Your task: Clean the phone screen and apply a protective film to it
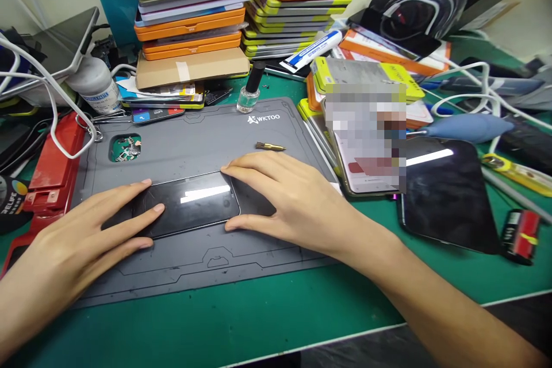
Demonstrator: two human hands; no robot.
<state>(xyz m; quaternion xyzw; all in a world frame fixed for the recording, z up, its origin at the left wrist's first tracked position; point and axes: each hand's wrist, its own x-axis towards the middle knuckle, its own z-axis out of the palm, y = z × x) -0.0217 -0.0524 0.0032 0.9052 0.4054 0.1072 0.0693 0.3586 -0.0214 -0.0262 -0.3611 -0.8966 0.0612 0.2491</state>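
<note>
A dark smartphone lies screen up on the grey work mat, with light glaring off its glass. My left hand spans its left end, fingers at the two long edges and one fingertip on the screen. My right hand grips the right end between thumb and fingers at opposite edges. Just beyond the right hand lies a small brass-handled brush. Behind it stands a clear glass bottle with a black cap. Small metal parts sit in the mat's recess at upper left.
Stacked orange cases and yellow-grey boxes rise at the back. To the right lie a lit phone, a black tablet-like panel, a blue air blower and a yellow cutter. A red holder stands left.
</note>
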